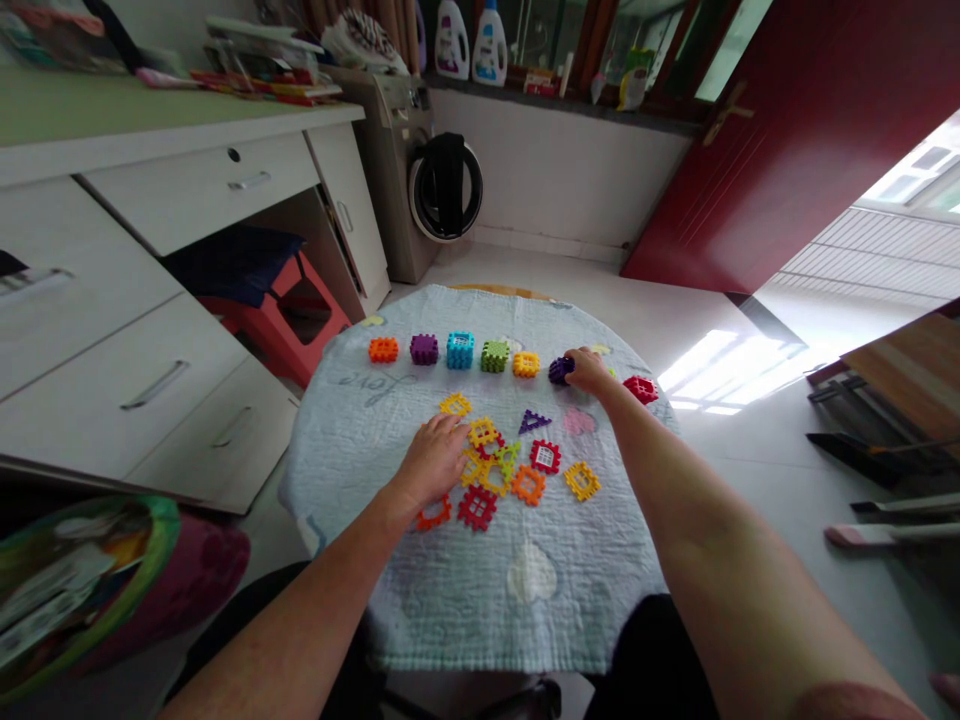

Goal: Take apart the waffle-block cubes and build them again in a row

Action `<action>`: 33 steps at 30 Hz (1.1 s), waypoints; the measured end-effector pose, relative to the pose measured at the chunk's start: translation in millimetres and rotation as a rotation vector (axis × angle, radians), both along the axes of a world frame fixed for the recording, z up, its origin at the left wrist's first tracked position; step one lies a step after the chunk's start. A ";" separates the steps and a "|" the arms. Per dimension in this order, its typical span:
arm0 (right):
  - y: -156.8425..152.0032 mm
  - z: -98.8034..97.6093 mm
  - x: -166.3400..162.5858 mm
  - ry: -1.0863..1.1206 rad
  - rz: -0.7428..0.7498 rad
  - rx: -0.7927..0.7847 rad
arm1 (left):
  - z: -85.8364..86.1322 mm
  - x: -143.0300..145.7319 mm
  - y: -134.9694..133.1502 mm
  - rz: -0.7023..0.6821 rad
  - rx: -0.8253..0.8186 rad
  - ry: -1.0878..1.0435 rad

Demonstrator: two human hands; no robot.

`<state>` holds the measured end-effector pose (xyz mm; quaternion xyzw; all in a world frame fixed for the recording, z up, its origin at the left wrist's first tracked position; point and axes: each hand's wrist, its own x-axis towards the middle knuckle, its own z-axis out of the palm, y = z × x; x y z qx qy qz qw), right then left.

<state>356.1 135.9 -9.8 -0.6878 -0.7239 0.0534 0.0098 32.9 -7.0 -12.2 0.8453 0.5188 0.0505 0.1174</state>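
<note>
My right hand (588,370) reaches to the far right of the table, its fingers closed around a dark purple stack of notched plastic building pieces (559,371). My left hand (441,456) rests beside a loose pile, fingers stretched out at a yellow square piece (482,432). Around it lie a red window piece (478,508), an orange square piece (529,486), a purple triangle piece (534,421) and several others. Along the back stand sorted stacks, among them a turquoise stack (460,350), a green stack (495,356) and a violet stack (424,349). A bit of green shows behind my right hand.
A pale cloth (360,440) covers the round table. To the left are white drawers (172,370), a red stool (300,320) and a full bin (157,560). Behind stands a washing machine (397,180); a dark red door (720,150) is at the right.
</note>
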 end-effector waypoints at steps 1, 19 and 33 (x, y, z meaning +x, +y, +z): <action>1.8 -1.1 1.0 -0.002 0.012 -0.010 | 1.3 -2.4 1.3 0.009 -0.002 0.003; -10.1 4.8 -5.5 0.131 0.035 0.161 | 10.6 -30.9 14.5 0.192 -0.115 0.074; -89.8 -17.4 -48.4 0.199 0.339 -0.119 | 12.0 -35.6 13.3 0.288 -0.217 0.147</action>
